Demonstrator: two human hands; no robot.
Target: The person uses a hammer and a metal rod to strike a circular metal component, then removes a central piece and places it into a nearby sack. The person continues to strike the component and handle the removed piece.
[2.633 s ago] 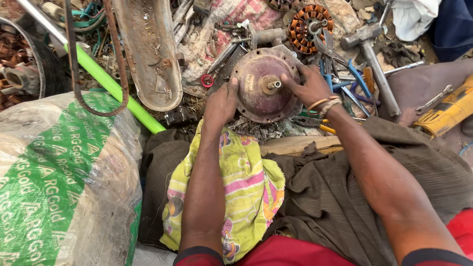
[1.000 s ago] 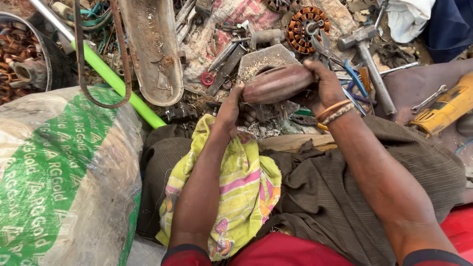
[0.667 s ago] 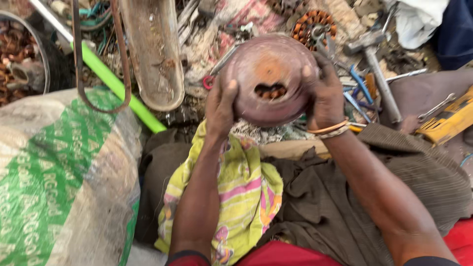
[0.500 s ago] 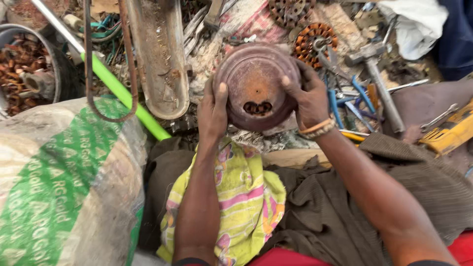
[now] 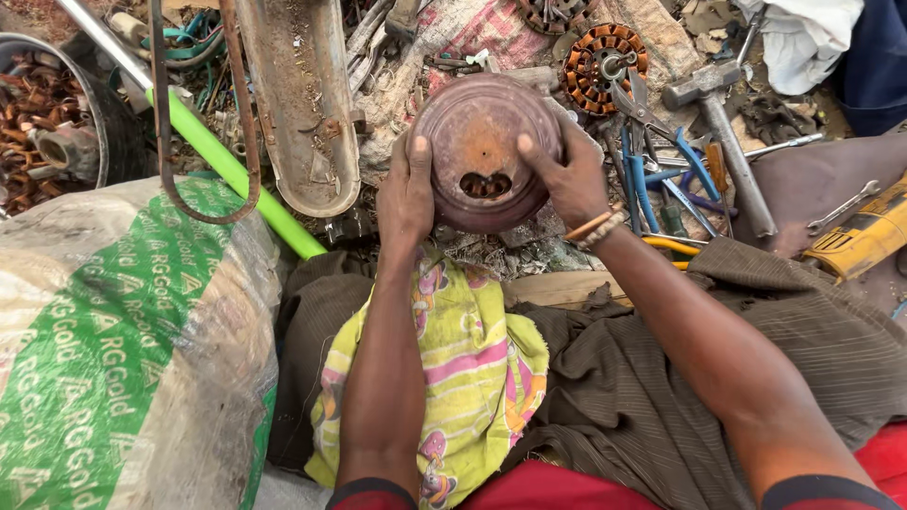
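**Rusty round casing turned over and held up between both hands**

Scrap metal littered the ground ahead of the seated person: a long curved metal trough [image 5: 300,104], a bright green pipe [image 5: 236,175], a hammer [image 5: 723,127], blue-handled pliers [image 5: 661,165] and a ring of copper windings [image 5: 605,61]. A large white and green sack [image 5: 123,349] stood at the left, and a yellow patterned cloth [image 5: 472,368] lay over the lap.

The round metal casing [image 5: 487,151] was lifted clear of the heap, just above the cloth. A couple of seconds earlier it had rested among the scrap with its shaft side facing up; since then it had been tipped on edge and turned, so its domed, rust-brown back with a small opening near the lower middle faced the camera. Judging by that, the person had moved from handling one face to looking over the other.

The left hand [image 5: 406,194] gripped the casing's left rim, thumb on the front. The right hand [image 5: 567,175], bangles at the wrist, closed on the right rim with fingers spread over the dome. Both grips held the casing firmly; neither hand held a tool.
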